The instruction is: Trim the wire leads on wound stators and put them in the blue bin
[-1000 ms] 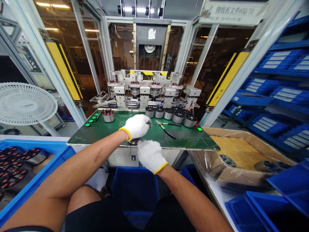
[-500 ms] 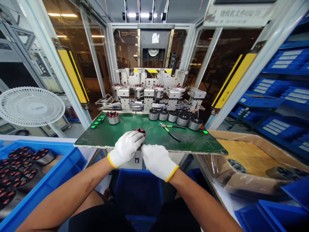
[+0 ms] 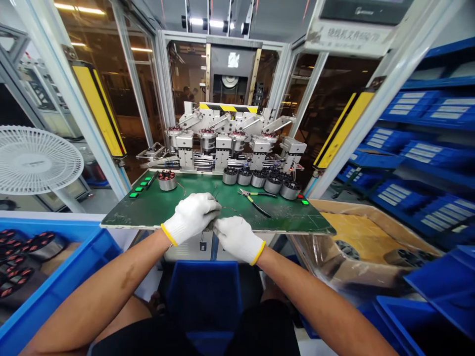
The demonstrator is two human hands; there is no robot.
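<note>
This looks like a factory floor, probably a motor-winding line (the wide-angle bend makes the far end hard to read): at centre, an automated winding machine [image 3: 226, 143] stands between yellow safety light curtains [image 3: 98, 111], wound motor stators [image 3: 166, 181] sit on a green workbench [image 3: 122, 217], and blue parts bins [image 3: 419, 153] fill racks at right.

The item [image 3: 214, 225] btw the gloved L hand [image 3: 191, 217] and gloved R hand [image 3: 237, 240] is mostly hidden by them, can't tell what it is or how it's gripped. Thin wires [image 3: 227, 206] by the hands too fine to trace. Sign [image 3: 349, 37] overhead: text too small to read; screen [image 3: 365, 10] above it cut off by top edge. Blue crate [image 3: 55, 267] at L cut off, stator coils [image 3: 13, 264] in it partly out of frame. Labels on blue bins [image 3: 441, 207] on R too small to read.
</note>
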